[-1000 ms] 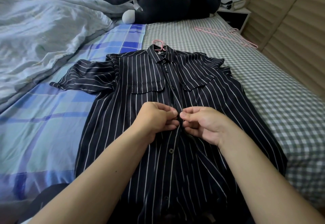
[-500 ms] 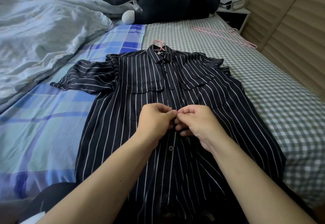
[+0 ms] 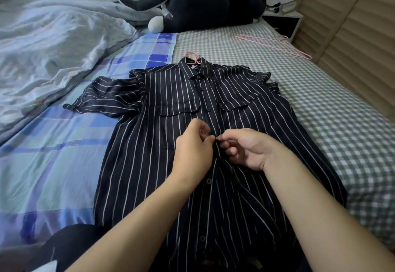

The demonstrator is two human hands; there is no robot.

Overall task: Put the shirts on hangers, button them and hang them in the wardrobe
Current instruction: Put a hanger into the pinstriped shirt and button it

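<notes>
Fingers (image 3: 222, 140) of the right hand (image 3: 245, 150) pinch the placket edge of the striped shirt (image 3: 149, 143) at mid-chest, thumb and forefinger tight on what looks like a button; can't tell if it's through the hole yet. Left hand (image 3: 192, 150) meets it from 9 o'clock, fingers curled and pinching the opposite placket edge.

Head view, progress: shirt lies flat, front up, on the bed (image 3: 320, 111), already on a pink hanger (image 3: 192, 54), whose hook pokes out of the collar at 12 o'clock. Upper buttons look done, approx three; the one under the hands is in work. Below, toward 6 o'clock, the front looks open, so several buttons are prob. left. Then hang it in the wardrobe (image 3: 352, 36), louvred doors at 2 o'clock. Spare pink hangers (image 3: 275, 45) lie at 1 o'clock near a black plush cat (image 3: 203, 8); no other shirts visible.

Pose: both forearms reach in from 6 o'clock, wrists low over the cloth, hands touching at the placket.
</notes>
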